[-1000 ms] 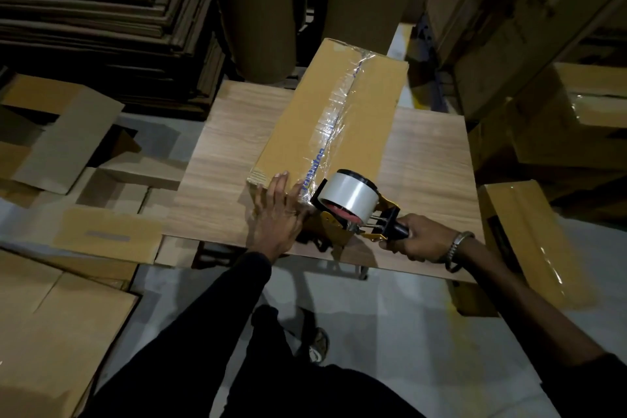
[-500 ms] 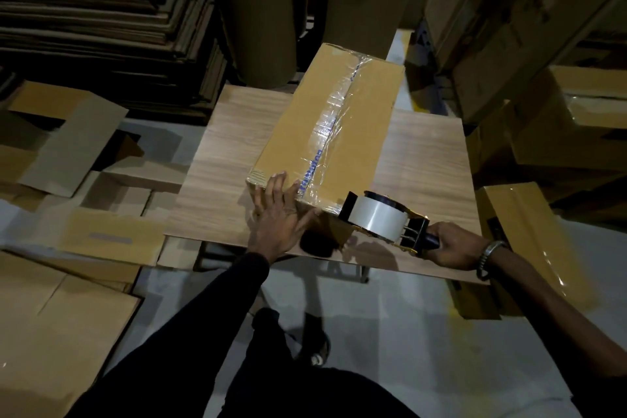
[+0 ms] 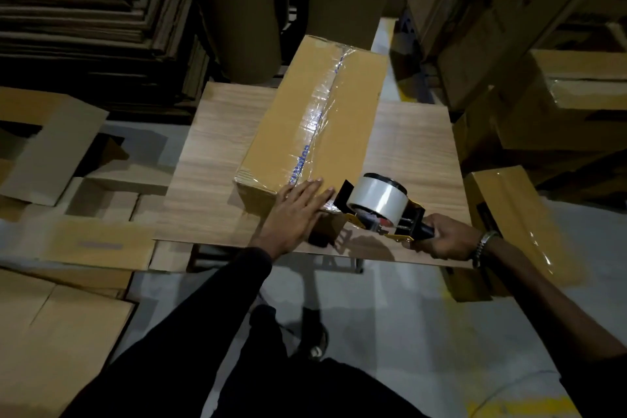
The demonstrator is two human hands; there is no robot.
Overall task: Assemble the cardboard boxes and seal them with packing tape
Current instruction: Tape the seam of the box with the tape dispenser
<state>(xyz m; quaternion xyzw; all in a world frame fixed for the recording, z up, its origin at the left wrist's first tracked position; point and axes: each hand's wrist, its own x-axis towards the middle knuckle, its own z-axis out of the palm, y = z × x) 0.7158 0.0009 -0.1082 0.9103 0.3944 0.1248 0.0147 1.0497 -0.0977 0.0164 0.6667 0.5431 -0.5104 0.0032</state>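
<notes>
I see the cardboard box (image 3: 315,119) lying lengthwise on the wooden table (image 3: 210,180), a strip of clear tape (image 3: 314,122) running down its top seam. My left hand (image 3: 295,214) lies flat with straight fingers on the box's near end, pressing the tape there. My right hand (image 3: 448,237) grips the handle of the tape dispenser (image 3: 380,207), just beside the box's near corner. Flattened cardboard (image 3: 51,146) covers the floor to the left, and a taped box (image 3: 515,214) stands right of the table.
</notes>
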